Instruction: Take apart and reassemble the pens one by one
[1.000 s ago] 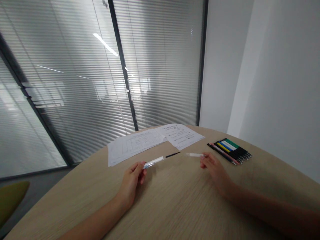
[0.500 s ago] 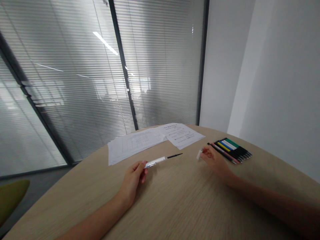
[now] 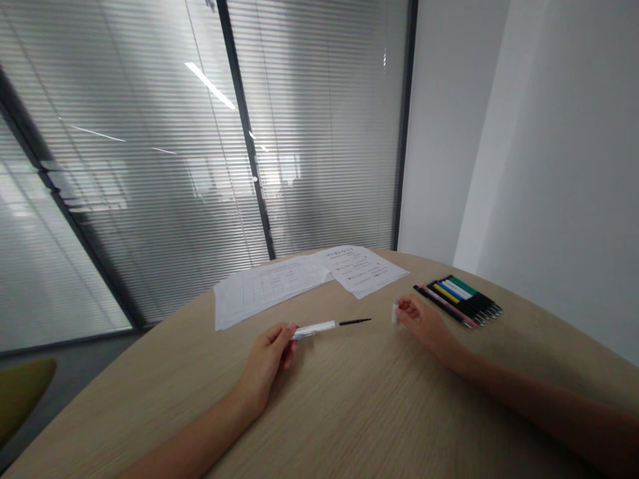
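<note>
My left hand [image 3: 269, 356] rests on the wooden table [image 3: 349, 412] and pinches the rear half of a white pen [image 3: 315, 328]. The pen's thin black refill sticks out toward the right. My right hand [image 3: 422, 322] lies on the table farther right, fingers closed on a small white pen piece [image 3: 395, 313] held upright at its fingertips. A gap of bare table separates the refill tip from that piece.
A row of several pens [image 3: 462, 299] with coloured barrels lies just right of my right hand. Printed paper sheets [image 3: 299, 279] lie at the far edge of the round table. Glass walls with blinds stand behind, and a white wall is at the right.
My right hand has turned the white piece from lying pointed left to standing upright and drawn slightly back. My left hand has lowered the pen so that it points more level to the right.
</note>
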Demonstrator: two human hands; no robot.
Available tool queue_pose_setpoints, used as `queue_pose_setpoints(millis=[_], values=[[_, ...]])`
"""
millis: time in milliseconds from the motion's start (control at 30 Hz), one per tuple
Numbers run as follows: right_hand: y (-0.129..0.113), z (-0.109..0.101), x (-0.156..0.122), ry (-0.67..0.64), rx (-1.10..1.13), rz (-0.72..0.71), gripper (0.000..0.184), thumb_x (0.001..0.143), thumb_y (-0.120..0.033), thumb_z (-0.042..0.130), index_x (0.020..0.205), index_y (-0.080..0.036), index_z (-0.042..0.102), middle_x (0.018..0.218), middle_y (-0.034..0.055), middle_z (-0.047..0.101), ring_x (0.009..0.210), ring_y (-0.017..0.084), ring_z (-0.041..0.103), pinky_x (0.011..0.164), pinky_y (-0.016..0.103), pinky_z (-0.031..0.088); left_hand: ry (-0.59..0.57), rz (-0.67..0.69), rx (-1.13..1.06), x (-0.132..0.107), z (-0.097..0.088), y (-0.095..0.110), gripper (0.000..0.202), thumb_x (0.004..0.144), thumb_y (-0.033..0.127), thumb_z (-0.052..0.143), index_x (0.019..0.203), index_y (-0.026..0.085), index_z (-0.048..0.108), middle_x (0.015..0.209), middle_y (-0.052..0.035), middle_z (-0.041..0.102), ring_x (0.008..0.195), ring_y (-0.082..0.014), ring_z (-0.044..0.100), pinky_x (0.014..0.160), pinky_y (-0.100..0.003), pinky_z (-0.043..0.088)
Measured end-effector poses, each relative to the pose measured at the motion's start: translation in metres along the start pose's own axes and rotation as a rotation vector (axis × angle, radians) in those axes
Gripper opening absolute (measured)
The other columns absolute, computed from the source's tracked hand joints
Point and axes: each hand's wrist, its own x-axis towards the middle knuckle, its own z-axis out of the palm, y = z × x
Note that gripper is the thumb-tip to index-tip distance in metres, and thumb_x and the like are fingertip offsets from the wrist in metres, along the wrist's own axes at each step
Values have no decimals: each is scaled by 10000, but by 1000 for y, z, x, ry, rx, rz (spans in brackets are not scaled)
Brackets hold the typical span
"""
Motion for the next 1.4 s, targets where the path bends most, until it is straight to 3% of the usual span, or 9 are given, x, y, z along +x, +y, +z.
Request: queue_pose_setpoints(millis=[533, 800, 967, 1067, 1267, 1400], values=[[0, 2, -2, 3, 102, -23, 237, 639, -220, 435, 873, -180, 426, 773, 51, 555, 677, 161, 531, 666, 319, 434, 8, 9, 14, 0, 1, 0, 295, 610, 428, 533, 497, 161, 478, 396, 69, 409, 326, -53, 326, 354, -182, 228], [4, 3, -1, 80, 46, -69, 240, 642, -275, 440, 862, -180, 446, 806, 68, 547, 714, 184, 525, 656, 341, 433, -2, -5, 33, -1, 1, 1, 308, 606, 450, 517, 511, 160, 479, 408, 69, 414, 334, -56, 333, 356, -177, 235], [0, -1, -5, 280, -109, -307, 214, 672, -262, 472, 871, -186, 449, 843, 80, 507, 762, 208, 484, 696, 382, 419, 4, -7, 6, -1, 1, 1, 295, 607, 433, 524, 518, 155, 483, 421, 71, 421, 341, -51, 337, 367, -173, 248], [-8, -4, -12, 307, -203, -522, 172, 704, -197, 455, 875, -190, 447, 842, 76, 498, 810, 215, 471, 732, 391, 405, -2, -7, 2, -1, 1, 1, 281, 611, 418, 523, 518, 155, 486, 418, 71, 420, 335, -49, 332, 355, -174, 232], [-22, -7, -28, 137, -326, -817, 124, 757, -155, 454, 863, -195, 503, 813, 52, 535, 809, 189, 483, 728, 347, 379, -33, -2, -12, -1, 1, 2, 271, 613, 408, 531, 530, 153, 494, 411, 73, 426, 329, -46, 329, 351, -170, 235], [-25, -8, -33, 57, -376, -913, 87, 764, -175, 473, 799, -199, 548, 755, 31, 563, 748, 173, 476, 702, 334, 357, -100, 2, -1, -3, 2, 2, 263, 619, 394, 540, 535, 148, 499, 416, 70, 432, 334, -46, 337, 359, -171, 239]])
